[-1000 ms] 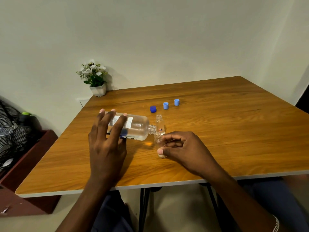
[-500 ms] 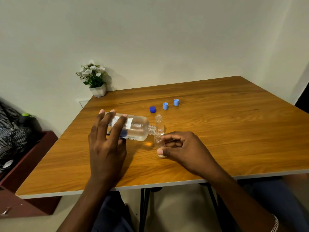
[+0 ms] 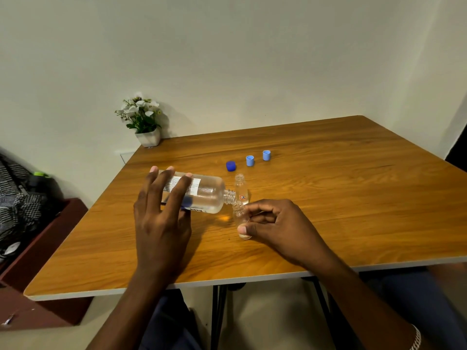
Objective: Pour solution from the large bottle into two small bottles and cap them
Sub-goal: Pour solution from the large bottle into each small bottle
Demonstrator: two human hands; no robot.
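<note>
1. I see the table [image 3: 353,198] filling the mid view. A potted plant [image 3: 142,120] stands at its far left corner.
2. The large bottle [image 3: 207,195] is held above the table, left of centre. Its long axis lies near horizontal and runs left to right. The uncapped neck points right and slightly down.
3. The left hand [image 3: 161,223] grasps the large bottle at its base end, with the fingers laid over the label.
4. The right hand [image 3: 278,223] pinches the small bottle [image 3: 238,213], thumb at its base. This bottle is near upright with its mouth up, directly under the large bottle's mouth.
5. The second bottle [image 3: 241,186] stands upright and uncapped just beyond it. I cannot tell whether the two touch.
6. Farther off, a dark cap [image 3: 231,166] and two light caps [image 3: 250,160] [image 3: 266,155] sit in a row, apart from each other.
</note>
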